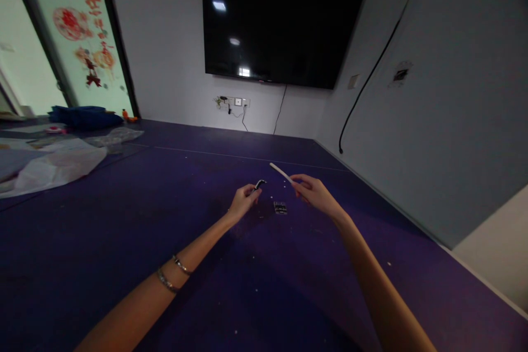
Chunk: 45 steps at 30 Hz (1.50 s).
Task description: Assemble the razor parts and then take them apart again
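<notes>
My left hand (pixel 244 201) is closed on a small dark tool with a bent, shiny tip (pixel 259 183); it may be curved tweezers, but its exact kind is too small to tell. A slim whitish stick with a rounded end (pixel 280 171) slants up and left out of my right hand (pixel 310 193), pinched near its lower end. Between and slightly below the hands, a small flat dark rectangular piece with lighter markings (pixel 280 208) lies on the purple surface (pixel 264 264). Neither hand touches that piece.
Clear plastic sheeting (pixel 61 162) and a dark blue cloth bundle (pixel 86 116) lie at the left, near a small orange object (pixel 128 116). Tiny white bits dot the surface. A black cable (pixel 369 77) hangs down the right wall. A large screen (pixel 284 22) hangs ahead.
</notes>
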Available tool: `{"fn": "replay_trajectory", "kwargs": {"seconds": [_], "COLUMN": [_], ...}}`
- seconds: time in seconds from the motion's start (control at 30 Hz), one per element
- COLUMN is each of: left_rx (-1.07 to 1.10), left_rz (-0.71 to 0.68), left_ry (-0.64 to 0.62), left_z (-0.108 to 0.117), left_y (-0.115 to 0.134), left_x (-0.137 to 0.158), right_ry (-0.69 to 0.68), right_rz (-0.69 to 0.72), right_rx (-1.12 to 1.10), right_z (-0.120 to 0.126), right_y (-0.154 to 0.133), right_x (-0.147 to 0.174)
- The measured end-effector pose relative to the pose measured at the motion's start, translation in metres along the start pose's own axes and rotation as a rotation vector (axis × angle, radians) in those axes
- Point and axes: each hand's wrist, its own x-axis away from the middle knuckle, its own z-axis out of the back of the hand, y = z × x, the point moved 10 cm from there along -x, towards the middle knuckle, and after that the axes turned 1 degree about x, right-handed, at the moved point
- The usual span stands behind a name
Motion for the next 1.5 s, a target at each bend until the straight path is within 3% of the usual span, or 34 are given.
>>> {"fn": "replay_trajectory", "kwargs": {"seconds": [0.3,0.53,0.83,1.5], "left_rx": [0.119,0.139,0.117,0.14], "left_rz": [-0.086,-0.105,-0.101,-0.13], "left_ry": [0.033,-0.019,-0.005,0.012], "left_z": [0.004,-0.002,-0.002,-0.001], "left_y": [-0.008,-0.007,-0.008,-0.005], "left_x": [-0.005,-0.003,-0.004,-0.002], "right_ry": [-0.144,-0.162,-0.231,-0.259], "right_rz": [-0.122,-0.163,-0.217,-0.256], "right_rx": [-0.041,0.01,-0.132,-0.146], "right_z": [-0.015,-0.02,-0.037,-0.032], "right_y": [0.012,0.027,0.036,0.036], "right_x": [0.006,0.003,0.006,0.011]}}
